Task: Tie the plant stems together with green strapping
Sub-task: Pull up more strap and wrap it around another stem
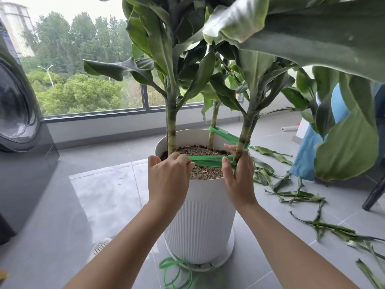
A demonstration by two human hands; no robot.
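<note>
The left hand (168, 174) pinches the green strapping (208, 160) taut above the soil (200, 151) while the right hand (239, 178) clamps it to the right stem (242, 140), likely to hold the loop tight for knotting.

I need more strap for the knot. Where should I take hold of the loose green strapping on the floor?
Probably pinch the loose green strapping at its near loops, coming from above: they lie free on the tiles, while the far end sits close against the saucer.
</note>
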